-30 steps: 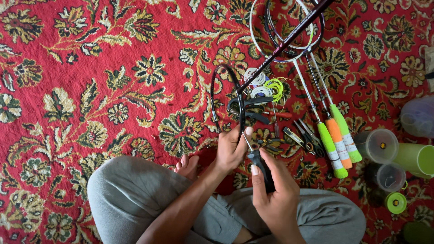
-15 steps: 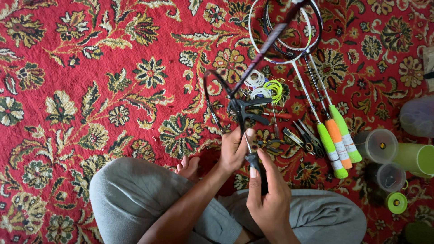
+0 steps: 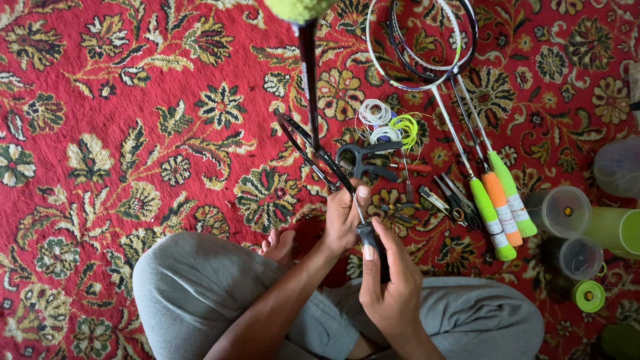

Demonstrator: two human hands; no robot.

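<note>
Left hand (image 3: pixel 343 217) fingers pinch the dark racket frame (image 3: pixel 313 157) low on its rim. Right hand (image 3: pixel 393 287) fingers wrapped round a black-handled awl (image 3: pixel 365 232), probably. Awl tip points up-left into the frame. Frame's long axis runs away from the lap, over the red carpet (image 3: pixel 100 100).

Soft, even light falls over the red patterned carpet (image 3: pixel 133 133) — bright colours, no glare, only faint shadows beside the rackets (image 3: pixel 467 153). Most of the view is sharp. The racket handle (image 3: pixel 300 8) at the top edge sits close to the lens and blurs — the clear plastic containers (image 3: pixel 617 167) at the right edge also look soft.
</note>
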